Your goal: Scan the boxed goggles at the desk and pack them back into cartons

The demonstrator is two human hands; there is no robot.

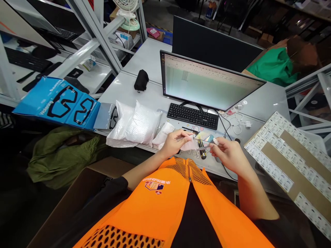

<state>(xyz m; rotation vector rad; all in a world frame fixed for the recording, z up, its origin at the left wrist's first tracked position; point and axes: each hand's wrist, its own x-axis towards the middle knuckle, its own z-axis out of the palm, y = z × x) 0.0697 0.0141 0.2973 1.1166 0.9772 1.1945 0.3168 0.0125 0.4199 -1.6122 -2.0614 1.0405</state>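
My left hand [173,141] and my right hand [227,153] meet over the front edge of the grey desk [144,62]. Between them they pinch a small flat shiny item [205,137] with a pale, iridescent face. The left fingers also press a thin whitish wrapper [188,144] against it. Both hands are closed in a pinch. A dark pen-like tool [201,153] lies on the desk just under the hands. I wear an orange mesh vest.
A black keyboard [192,115] and a lit monitor [207,82] stand behind the hands. White padded bags [137,124] lie to the left, a blue box [59,103] beyond them. A label sheet on cardboard [292,162] sits right. An open carton [77,196] is below left.
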